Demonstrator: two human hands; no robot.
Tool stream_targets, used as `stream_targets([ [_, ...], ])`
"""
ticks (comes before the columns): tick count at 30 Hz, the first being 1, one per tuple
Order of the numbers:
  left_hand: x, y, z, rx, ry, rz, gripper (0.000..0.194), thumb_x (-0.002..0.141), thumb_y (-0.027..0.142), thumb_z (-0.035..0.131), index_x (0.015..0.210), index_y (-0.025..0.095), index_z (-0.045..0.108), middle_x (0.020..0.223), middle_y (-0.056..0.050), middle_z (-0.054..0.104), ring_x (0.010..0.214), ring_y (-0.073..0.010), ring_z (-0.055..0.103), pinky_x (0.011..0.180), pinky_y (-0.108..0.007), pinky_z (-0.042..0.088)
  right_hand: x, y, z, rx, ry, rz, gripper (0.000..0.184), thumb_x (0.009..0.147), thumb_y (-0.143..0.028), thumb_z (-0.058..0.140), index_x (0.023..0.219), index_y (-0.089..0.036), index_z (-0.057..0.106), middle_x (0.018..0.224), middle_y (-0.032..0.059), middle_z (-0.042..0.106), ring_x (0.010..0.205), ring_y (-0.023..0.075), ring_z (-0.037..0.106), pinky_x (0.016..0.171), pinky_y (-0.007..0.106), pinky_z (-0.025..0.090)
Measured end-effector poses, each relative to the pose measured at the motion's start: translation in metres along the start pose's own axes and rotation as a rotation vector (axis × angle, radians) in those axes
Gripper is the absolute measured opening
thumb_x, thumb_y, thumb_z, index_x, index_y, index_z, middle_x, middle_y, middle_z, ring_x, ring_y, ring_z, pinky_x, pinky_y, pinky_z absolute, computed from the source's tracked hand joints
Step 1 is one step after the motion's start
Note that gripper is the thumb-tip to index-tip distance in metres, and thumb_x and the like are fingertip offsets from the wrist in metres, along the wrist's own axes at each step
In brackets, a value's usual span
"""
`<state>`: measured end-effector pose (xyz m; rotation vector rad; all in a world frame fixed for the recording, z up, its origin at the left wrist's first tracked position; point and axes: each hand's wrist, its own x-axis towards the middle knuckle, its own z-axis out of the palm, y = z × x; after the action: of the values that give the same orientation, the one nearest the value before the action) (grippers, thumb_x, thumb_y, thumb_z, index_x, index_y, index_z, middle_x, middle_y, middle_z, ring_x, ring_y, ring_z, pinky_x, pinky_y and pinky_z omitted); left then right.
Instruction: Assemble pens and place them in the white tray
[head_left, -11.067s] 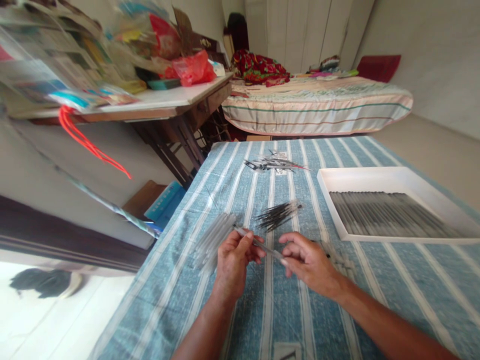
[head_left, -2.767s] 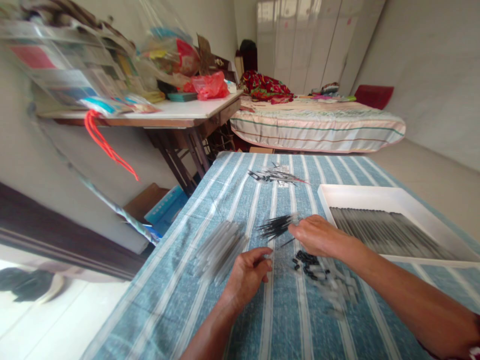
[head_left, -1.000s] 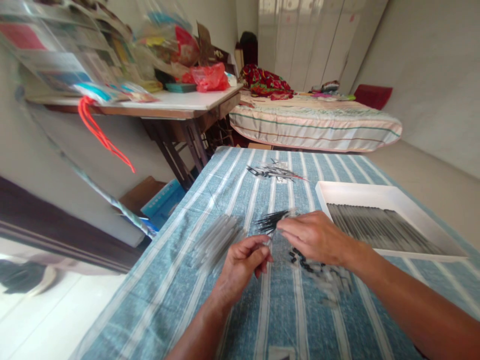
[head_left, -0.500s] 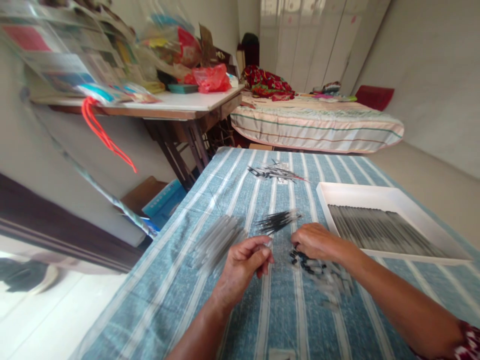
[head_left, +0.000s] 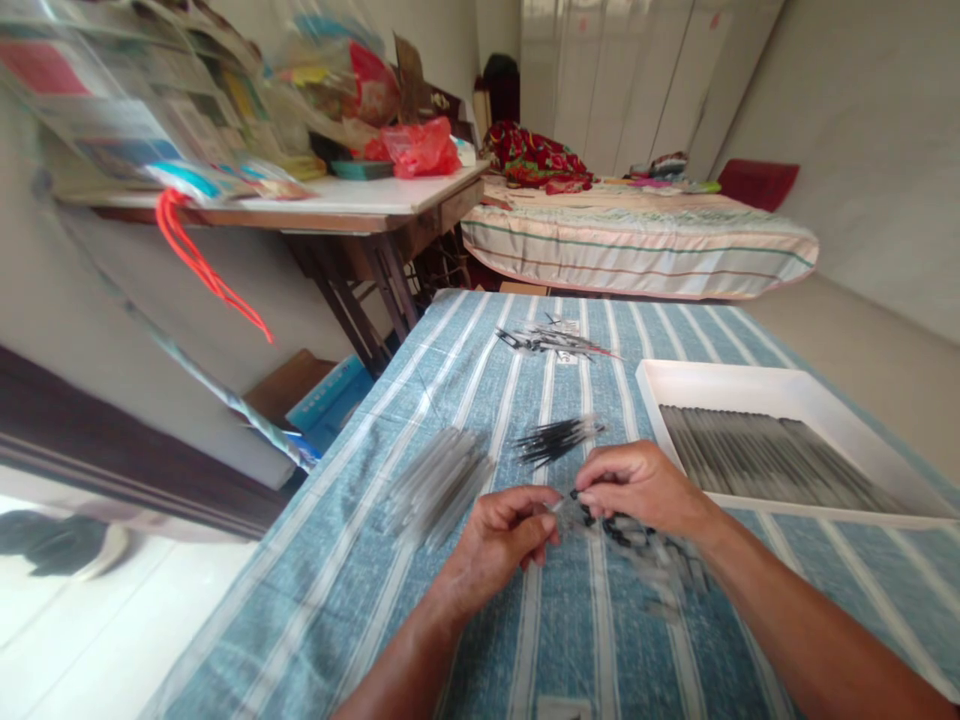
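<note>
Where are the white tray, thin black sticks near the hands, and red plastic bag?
White tray (head_left: 731, 387): head view, inside of far wall.
Thin black sticks (head_left: 551, 441): head view, middle of the bundle.
Red plastic bag (head_left: 424, 148): head view, its crumpled front.

I can read no word for certain. Beyond my left grip (head_left: 504, 540), a pale patch (head_left: 572, 328) on the cloth (head_left: 637, 650) bears small print, partly covered by sticks (head_left: 544, 345); nearer me, the second patch (head_left: 553, 706) is cut off.

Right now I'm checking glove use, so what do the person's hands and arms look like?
The left hand and right hand are ungloved, with no ring, watch or bracelet that I can see. The forearms are bare as far as they show; no sleeve clearly shows.
</note>
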<state>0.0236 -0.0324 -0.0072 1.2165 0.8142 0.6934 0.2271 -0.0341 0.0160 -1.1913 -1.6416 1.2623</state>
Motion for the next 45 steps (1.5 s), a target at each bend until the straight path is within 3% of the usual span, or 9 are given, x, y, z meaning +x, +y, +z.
stream_targets([
  [4,-0.001,0.000,0.000,0.016,-0.022,0.000,0.024,0.077,0.029,0.063,0.096,0.015,0.068,0.062,0.001,0.061,0.047,-0.0062,0.047,0.044,-0.018,0.033,0.001,-0.003,0.002,-0.051,-0.028,-0.082,0.007,0.072,-0.015,0.061,0.074,-0.014,0.068,0.065,0.0004,0.062,0.052,0.0099,0.059,0.050,0.020,0.046],
  [24,-0.002,0.009,0.005,0.035,-0.018,-0.028,0.020,0.071,0.030,0.066,0.084,0.017,0.072,0.059,0.001,0.059,0.047,-0.0080,0.044,0.045,-0.021,0.033,0.002,-0.009,0.005,-0.313,-0.057,-0.194,0.010,0.071,-0.011,0.059,0.071,-0.014,0.068,0.064,0.0001,0.062,0.057,0.0092,0.055,0.054,0.019,0.040],
  [34,-0.003,0.007,0.003,0.110,-0.027,-0.021,0.020,0.075,0.028,0.061,0.088,0.016,0.071,0.060,0.001,0.058,0.047,-0.0078,0.043,0.046,-0.021,0.034,0.001,-0.006,0.011,-0.323,-0.052,-0.166,0.011,0.071,-0.012,0.058,0.069,-0.014,0.068,0.063,-0.0004,0.061,0.056,0.0083,0.052,0.053,0.018,0.038],
  [37,-0.003,0.008,0.003,0.183,0.000,-0.002,0.020,0.077,0.026,0.059,0.088,0.016,0.071,0.061,0.001,0.058,0.048,-0.0085,0.045,0.047,-0.021,0.035,0.001,-0.001,0.012,-0.273,-0.052,-0.100,0.012,0.073,-0.014,0.057,0.074,-0.014,0.068,0.061,-0.0009,0.060,0.053,0.0083,0.052,0.050,0.018,0.038],
  [45,-0.001,0.005,0.001,0.253,0.001,-0.008,0.020,0.078,0.022,0.055,0.089,0.016,0.070,0.061,0.001,0.057,0.048,-0.0089,0.045,0.047,-0.021,0.036,0.001,0.009,0.011,-0.235,-0.142,-0.038,0.015,0.080,-0.022,0.054,0.076,-0.016,0.067,0.054,-0.0030,0.056,0.049,0.0083,0.052,0.049,0.017,0.039],
])
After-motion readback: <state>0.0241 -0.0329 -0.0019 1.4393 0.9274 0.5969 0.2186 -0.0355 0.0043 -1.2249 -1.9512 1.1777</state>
